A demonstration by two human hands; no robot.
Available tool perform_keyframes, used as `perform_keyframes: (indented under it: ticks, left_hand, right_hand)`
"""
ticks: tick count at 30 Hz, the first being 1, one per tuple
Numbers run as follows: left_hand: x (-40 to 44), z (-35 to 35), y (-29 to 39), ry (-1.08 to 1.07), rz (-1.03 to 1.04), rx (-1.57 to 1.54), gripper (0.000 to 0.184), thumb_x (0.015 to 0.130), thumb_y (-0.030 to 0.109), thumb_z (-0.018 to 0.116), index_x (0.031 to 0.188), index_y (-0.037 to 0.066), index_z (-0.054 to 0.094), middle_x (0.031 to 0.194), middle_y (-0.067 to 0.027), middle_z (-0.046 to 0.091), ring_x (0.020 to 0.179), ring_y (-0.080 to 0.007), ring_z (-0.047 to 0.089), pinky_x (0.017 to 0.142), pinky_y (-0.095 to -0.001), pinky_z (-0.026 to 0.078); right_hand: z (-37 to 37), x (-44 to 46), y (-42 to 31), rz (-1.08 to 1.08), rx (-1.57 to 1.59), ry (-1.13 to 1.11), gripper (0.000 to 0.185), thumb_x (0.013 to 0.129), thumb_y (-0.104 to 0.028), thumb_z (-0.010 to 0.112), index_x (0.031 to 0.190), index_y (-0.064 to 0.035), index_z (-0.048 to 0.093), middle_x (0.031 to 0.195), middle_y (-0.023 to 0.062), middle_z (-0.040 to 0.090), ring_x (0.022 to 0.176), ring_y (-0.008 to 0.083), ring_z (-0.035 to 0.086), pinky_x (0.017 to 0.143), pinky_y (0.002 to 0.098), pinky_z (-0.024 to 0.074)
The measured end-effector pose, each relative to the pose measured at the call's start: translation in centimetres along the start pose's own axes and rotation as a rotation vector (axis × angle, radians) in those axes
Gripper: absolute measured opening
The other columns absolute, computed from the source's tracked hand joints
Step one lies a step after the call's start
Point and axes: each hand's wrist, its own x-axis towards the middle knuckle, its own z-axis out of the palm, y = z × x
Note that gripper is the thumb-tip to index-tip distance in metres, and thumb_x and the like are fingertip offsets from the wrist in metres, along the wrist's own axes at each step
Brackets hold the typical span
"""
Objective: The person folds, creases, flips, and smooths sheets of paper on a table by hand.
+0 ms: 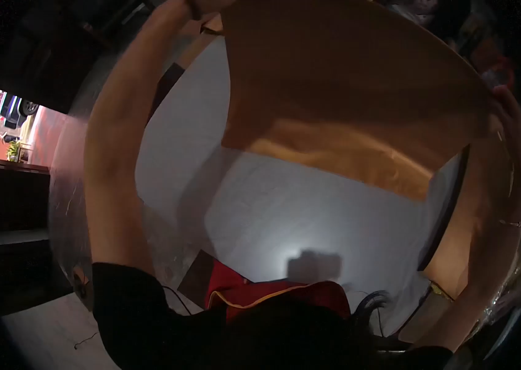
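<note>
A large brown paper sheet [347, 80] is raised above a white surface [273, 203], its near edge curling and catching light. My left hand [212, 5] is at the sheet's upper left corner and appears closed on it, though the top of the picture cuts off the fingers. On the far right, my right hand [507, 102] grips the sheet's right edge; shade hides part of the fingers. Below my right forearm lies a light brown panel [451, 253] with a dark edge, beside the white surface.
Red cloth with yellow trim [273, 293] is close to my body. Clear plastic wrap [513, 283] lies along the right side. At the left, a bright opening [17, 126] shows a parked vehicle and a plant. Dim clutter [488, 43] sits at the upper right.
</note>
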Motion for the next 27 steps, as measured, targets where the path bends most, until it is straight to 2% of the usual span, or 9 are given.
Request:
perform_keyframes:
  ticks: [4, 6, 7, 8, 9, 10, 14, 18, 27]
  left_hand:
    - [-3.4, -5.2, 1.2, 0.190, 0.119, -0.046, 0.013, 0.083, 0.012, 0.063, 0.092, 0.003, 0.061, 0.086, -0.0080, 0.062, 0.081, -0.0217, 0.058, 0.078, -0.0328, 0.044]
    - [-8.8, -6.8, 1.3, 0.243, 0.529, 0.360, 0.013, 0.076, 0.003, 0.067, 0.088, 0.004, 0.060, 0.085, -0.0088, 0.062, 0.078, -0.0243, 0.058, 0.074, -0.0349, 0.044]
    - [-9.4, -7.6, 6.4, 0.279, 0.527, 0.436, 0.017, 0.070, 0.002, 0.067, 0.086, 0.005, 0.061, 0.085, -0.0067, 0.062, 0.079, -0.0233, 0.059, 0.075, -0.0347, 0.043]
    - [-12.5, -6.8, 7.1, 0.318, 0.515, 0.506, 0.020, 0.065, 0.002, 0.068, 0.083, 0.006, 0.061, 0.085, -0.0045, 0.062, 0.081, -0.0224, 0.059, 0.075, -0.0345, 0.042]
    - [-15.4, -5.6, 8.0, 0.319, 0.518, 0.505, 0.019, 0.066, 0.002, 0.067, 0.083, 0.006, 0.061, 0.084, -0.0044, 0.061, 0.081, -0.0222, 0.059, 0.077, -0.0358, 0.041]
    - [-18.5, -4.2, 8.6, 0.318, 0.519, 0.502, 0.018, 0.067, 0.003, 0.066, 0.083, 0.006, 0.060, 0.083, -0.0042, 0.060, 0.081, -0.0221, 0.059, 0.078, -0.0371, 0.040]
    - [-28.3, 3.6, 9.2, 0.164, 0.303, 0.379, 0.014, 0.072, 0.005, 0.067, 0.084, 0.009, 0.061, 0.088, -0.0035, 0.061, 0.087, -0.0194, 0.057, 0.086, -0.0398, 0.036]
    - [-34.1, 7.5, 9.2, 0.059, 0.195, 0.313, 0.014, 0.072, 0.006, 0.066, 0.085, 0.009, 0.061, 0.090, -0.0026, 0.060, 0.091, -0.0187, 0.056, 0.087, -0.0409, 0.034]
    - [-38.2, 7.9, 9.5, 0.048, 0.064, 0.356, 0.021, 0.068, 0.007, 0.064, 0.088, 0.010, 0.059, 0.096, -0.0026, 0.058, 0.098, -0.0210, 0.053, 0.086, -0.0420, 0.035]
  right_hand:
    - [-1.8, -8.6, -9.5, -0.046, -0.280, 0.280, 0.023, 0.091, -0.010, 0.051, 0.113, -0.0068, 0.052, 0.106, 0.0053, 0.054, 0.100, 0.0136, 0.053, 0.091, 0.0296, 0.0408]
    - [1.7, -14.6, -14.8, -0.142, -0.265, 0.350, 0.020, 0.088, -0.003, 0.053, 0.108, -0.0043, 0.054, 0.107, 0.0075, 0.057, 0.099, 0.0179, 0.055, 0.089, 0.0321, 0.0430]
    - [0.1, -18.8, -16.5, -0.268, -0.224, 0.381, 0.016, 0.086, 0.002, 0.054, 0.102, -0.0028, 0.056, 0.103, 0.0075, 0.059, 0.097, 0.0196, 0.057, 0.086, 0.0320, 0.0440]
    - [1.8, -21.0, -18.0, -0.347, -0.482, 0.432, 0.018, 0.082, 0.005, 0.057, 0.098, -0.0022, 0.057, 0.099, 0.0094, 0.060, 0.094, 0.0222, 0.058, 0.086, 0.0340, 0.0448]
    - [3.4, -23.4, -18.6, -0.424, -0.739, 0.476, 0.020, 0.077, 0.009, 0.059, 0.095, -0.0016, 0.058, 0.095, 0.0112, 0.061, 0.092, 0.0248, 0.060, 0.085, 0.0361, 0.0456]
    - [5.9, -25.8, -18.5, -0.465, -0.737, 0.518, 0.023, 0.071, 0.010, 0.062, 0.089, -0.0023, 0.058, 0.090, 0.0111, 0.062, 0.089, 0.0266, 0.060, 0.085, 0.0386, 0.0454]
    - [16.2, -33.7, -15.2, -0.213, -0.560, 0.445, 0.021, 0.072, 0.001, 0.064, 0.090, -0.0079, 0.058, 0.094, 0.0049, 0.062, 0.089, 0.0222, 0.060, 0.086, 0.0412, 0.0413]
    - [23.2, -38.3, -12.5, -0.132, -0.462, 0.352, 0.021, 0.071, 0.001, 0.064, 0.089, -0.0081, 0.059, 0.095, 0.0048, 0.061, 0.089, 0.0222, 0.059, 0.085, 0.0406, 0.0403]
    - [27.7, -43.2, -12.6, 0.036, -0.328, 0.238, 0.027, 0.069, 0.003, 0.059, 0.094, -0.0063, 0.060, 0.103, 0.0078, 0.058, 0.101, 0.0252, 0.055, 0.091, 0.0429, 0.0369]
